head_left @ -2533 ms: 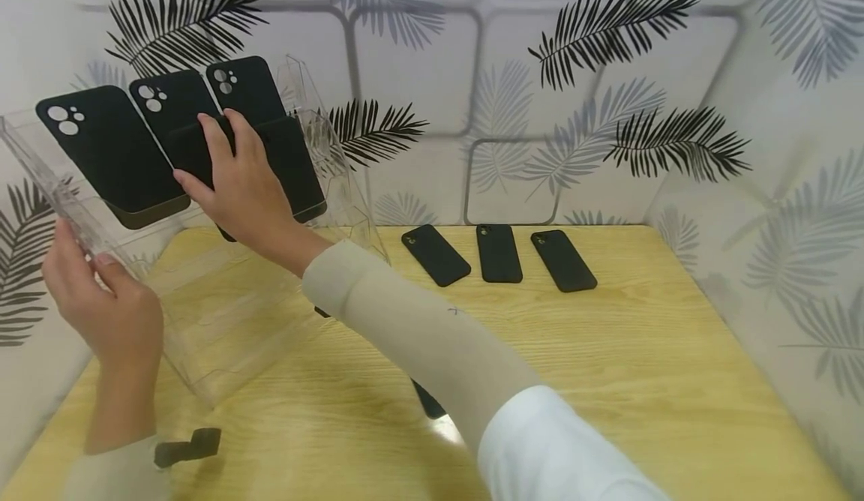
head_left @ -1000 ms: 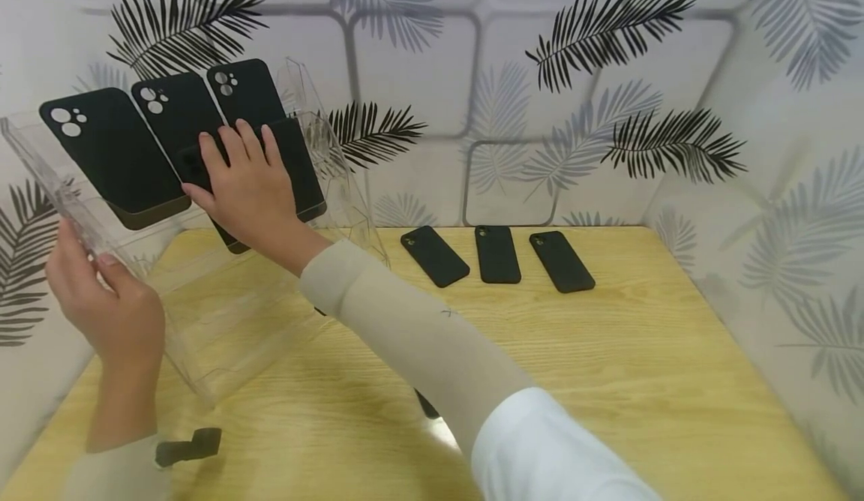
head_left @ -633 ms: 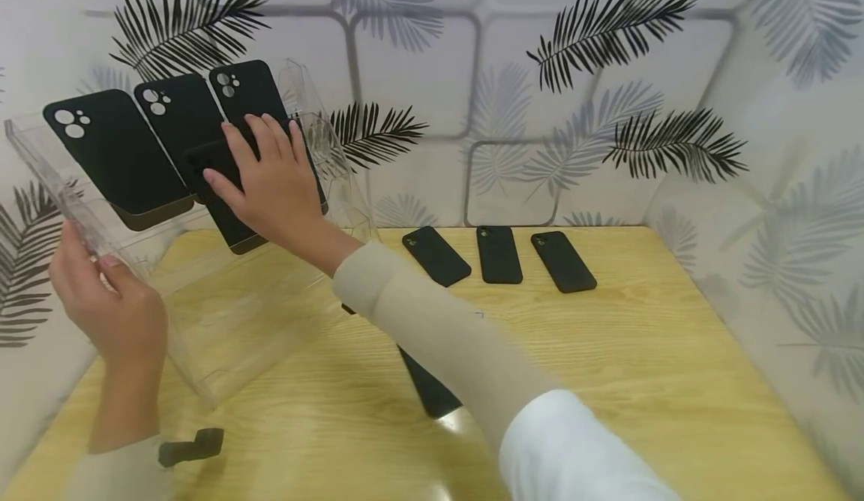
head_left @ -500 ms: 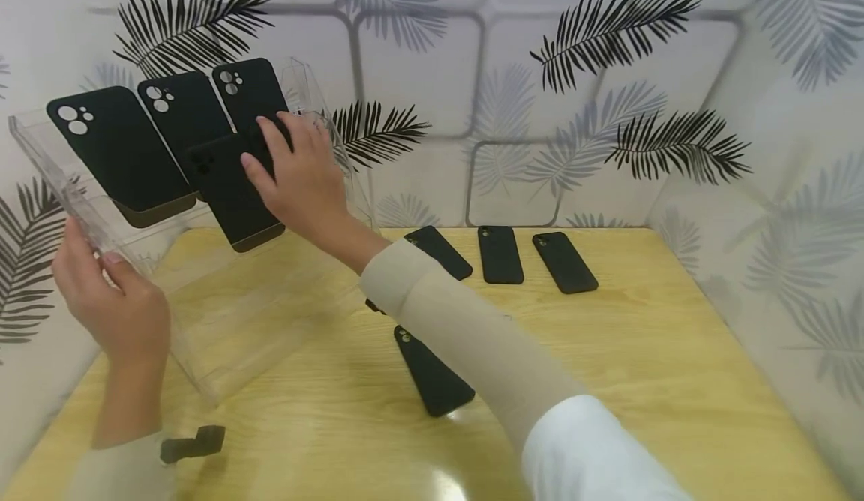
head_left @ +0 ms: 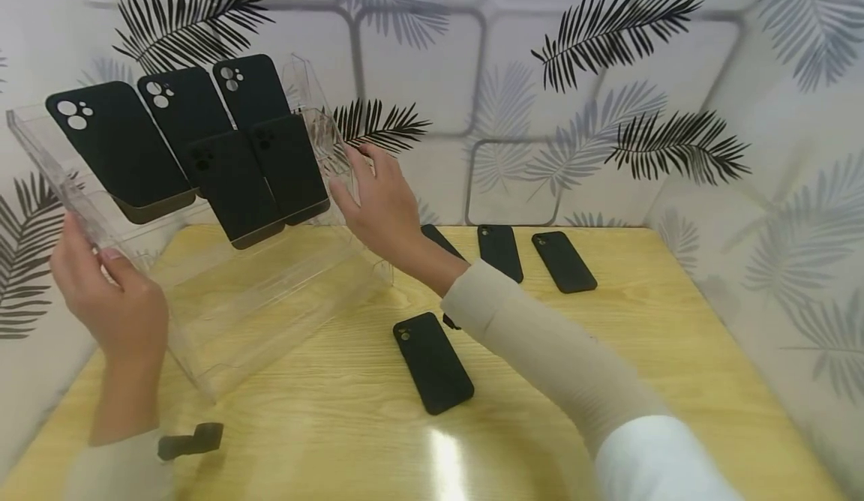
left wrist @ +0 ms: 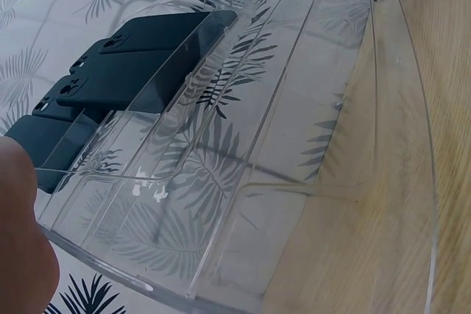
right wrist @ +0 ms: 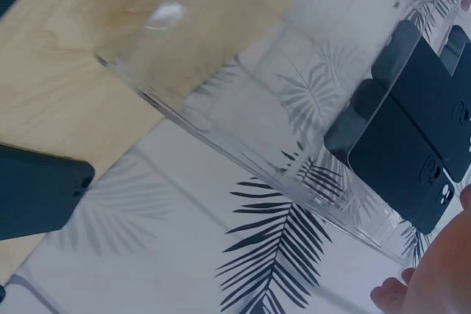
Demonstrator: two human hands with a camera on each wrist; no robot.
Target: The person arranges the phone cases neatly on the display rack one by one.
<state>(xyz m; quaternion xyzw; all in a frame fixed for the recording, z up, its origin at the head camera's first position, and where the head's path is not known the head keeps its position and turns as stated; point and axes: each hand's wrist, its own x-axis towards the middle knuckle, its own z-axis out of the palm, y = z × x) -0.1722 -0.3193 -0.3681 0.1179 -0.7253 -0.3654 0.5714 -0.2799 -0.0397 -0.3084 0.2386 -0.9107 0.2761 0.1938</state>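
Observation:
A clear stepped acrylic display stand rises on the left, tilted back. Three black phone cases with camera cutouts lean in its top tier. Lower and in front, a left phone case and a right phone case sit side by side, overlapping the back ones. My left hand grips the stand's left side panel, thumb in front. At the stand's right side is my right hand, fingers loosely extended by the panel's edge and holding no case. In the right wrist view its fingertips show low beside the stand.
A black phone case lies on the wooden table in front of the right forearm. More phone cases lie in a row near the back wall, one partly behind the forearm. Leaf-patterned wall covering closes the back and right.
My right hand has lifted off the front-tier phone cases and moved right to the stand's edge, uncovering both. The left hand keeps its grip. The near table case now shows whole.

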